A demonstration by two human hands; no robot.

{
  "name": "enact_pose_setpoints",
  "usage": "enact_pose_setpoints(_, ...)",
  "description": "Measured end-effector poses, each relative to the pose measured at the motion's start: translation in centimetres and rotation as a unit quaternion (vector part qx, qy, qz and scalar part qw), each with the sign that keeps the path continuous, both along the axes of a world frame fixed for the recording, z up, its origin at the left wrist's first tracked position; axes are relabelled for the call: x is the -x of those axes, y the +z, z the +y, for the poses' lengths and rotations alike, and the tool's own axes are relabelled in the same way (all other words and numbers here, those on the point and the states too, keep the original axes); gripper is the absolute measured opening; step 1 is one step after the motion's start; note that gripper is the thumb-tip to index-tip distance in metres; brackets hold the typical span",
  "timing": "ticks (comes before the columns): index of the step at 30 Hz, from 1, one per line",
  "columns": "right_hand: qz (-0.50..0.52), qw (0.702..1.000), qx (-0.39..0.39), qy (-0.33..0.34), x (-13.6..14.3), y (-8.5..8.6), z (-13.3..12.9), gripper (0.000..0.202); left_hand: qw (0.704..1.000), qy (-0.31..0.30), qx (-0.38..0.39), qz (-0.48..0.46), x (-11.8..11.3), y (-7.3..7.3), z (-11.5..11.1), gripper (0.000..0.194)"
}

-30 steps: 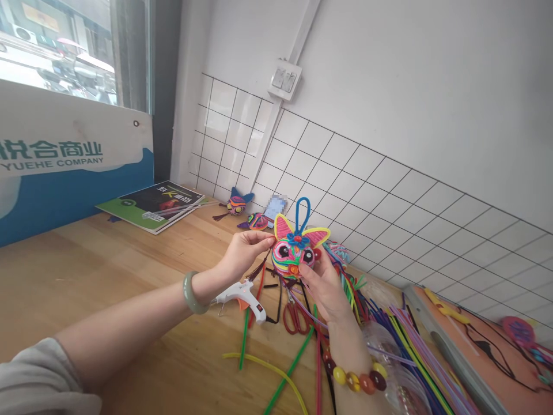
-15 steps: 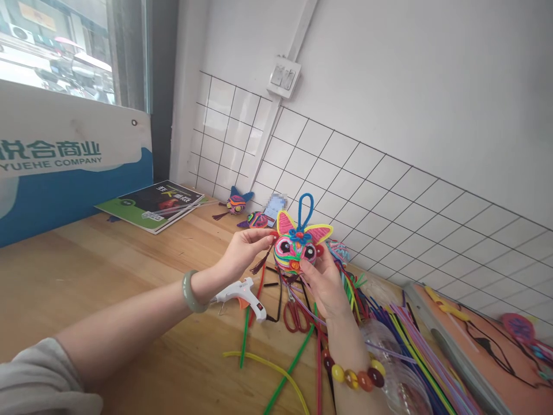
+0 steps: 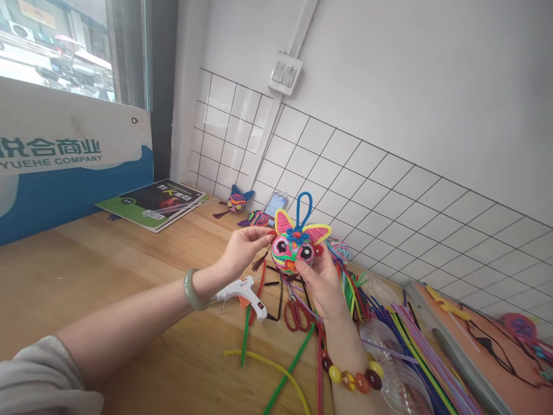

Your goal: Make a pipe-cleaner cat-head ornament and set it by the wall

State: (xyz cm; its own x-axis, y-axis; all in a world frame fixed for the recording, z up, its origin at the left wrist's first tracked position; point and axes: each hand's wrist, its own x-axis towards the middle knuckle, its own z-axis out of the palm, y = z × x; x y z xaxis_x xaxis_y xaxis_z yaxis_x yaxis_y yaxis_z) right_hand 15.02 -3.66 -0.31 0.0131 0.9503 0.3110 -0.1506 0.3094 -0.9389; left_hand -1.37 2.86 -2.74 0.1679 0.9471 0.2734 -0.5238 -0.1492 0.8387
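The right hand (image 3: 322, 285) held the colourful animal-face ornament (image 3: 290, 258) above the surface (image 3: 151, 328), its fingers gripping one side with the thumb on the front. The left hand (image 3: 242, 248) had its fingers pinched narrow on a red piece (image 3: 273, 233) at the ornament's opposite edge, beside a dark tassel (image 3: 260, 260). Below lay a white glue gun (image 3: 244, 293) and, just beside it, red-handled scissors (image 3: 296, 315).

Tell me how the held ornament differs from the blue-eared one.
The held ornament has pink ears edged in yellow; the blue-eared ornament has blue ones. The held ornament's eyes are dark, the blue-eared ornament's yellowish. The held ornament is in the right hand; the blue-eared ornament sits on the table. Both are roundish with multicoloured stripes.
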Motion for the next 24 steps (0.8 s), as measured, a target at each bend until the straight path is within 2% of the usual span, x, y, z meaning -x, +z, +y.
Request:
enact_pose_setpoints(4,-0.005,1.000,-0.024,-0.006,0.11,-0.22,0.36,0.066,1.000,-0.003,0.001,-0.003,0.06,0.03,0.05,0.031)
enact_pose_setpoints(9,-0.014,0.999,-0.035,-0.006,0.25,-0.20,0.50,0.064,0.998,-0.049,-0.026,-0.002,0.25,0.40,-0.28,0.040)
enact_pose_setpoints(15,-0.023,0.998,-0.051,0.002,0.53,-0.04,0.31,0.057,0.991,-0.104,-0.037,0.070,0.13,0.37,-0.78,0.054)
enact_pose_setpoints(20,-0.034,0.998,-0.049,-0.012,0.36,-0.31,0.33,0.047,0.983,-0.159,-0.071,0.049,0.09,0.26,-0.69,0.054)
enact_pose_setpoints(24,-0.050,0.997,-0.051,0.006,0.11,-0.16,0.14,0.046,0.985,-0.157,-0.064,0.039,0.08,0.00,-0.45,0.061)
